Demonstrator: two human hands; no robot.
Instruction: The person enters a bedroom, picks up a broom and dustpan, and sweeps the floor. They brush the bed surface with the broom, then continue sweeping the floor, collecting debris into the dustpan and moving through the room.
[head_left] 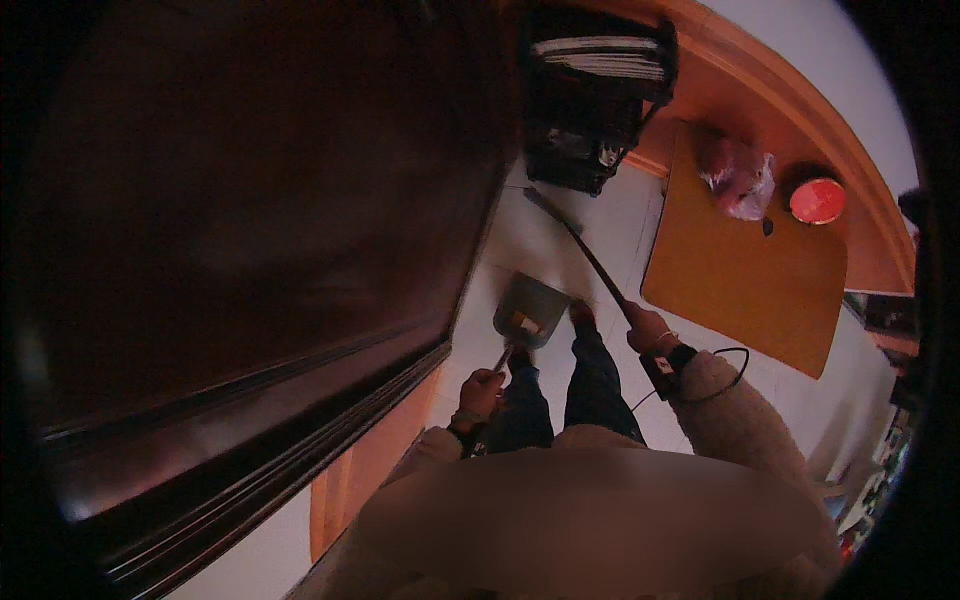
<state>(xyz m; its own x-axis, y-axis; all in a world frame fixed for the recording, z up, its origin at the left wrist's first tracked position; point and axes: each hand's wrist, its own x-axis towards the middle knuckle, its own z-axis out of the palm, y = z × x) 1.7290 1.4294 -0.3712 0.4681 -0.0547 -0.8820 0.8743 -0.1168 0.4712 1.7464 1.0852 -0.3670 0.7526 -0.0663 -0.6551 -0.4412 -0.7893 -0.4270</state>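
My left hand (482, 393) is closed round the handle of a grey dustpan (540, 300), which is down at the floor just in front of my feet. A small pale yellowish scrap (526, 322) lies in the pan. In my right hand (650, 330) is the long dark handle of a broom (598, 264), with the fingers wrapped round it. The broom slants away to the far left, and its dark head (552, 207) is at the pale tiled floor, beyond the dustpan and apart from it.
A large dark wooden panel (270, 200) fills the left side. Ahead stands a black rack (600, 100) with papers or magazines. An orange-brown board or table (745, 265) is at the right, with a plastic bag (738, 178) and a round red-topped container (818, 201) near it.
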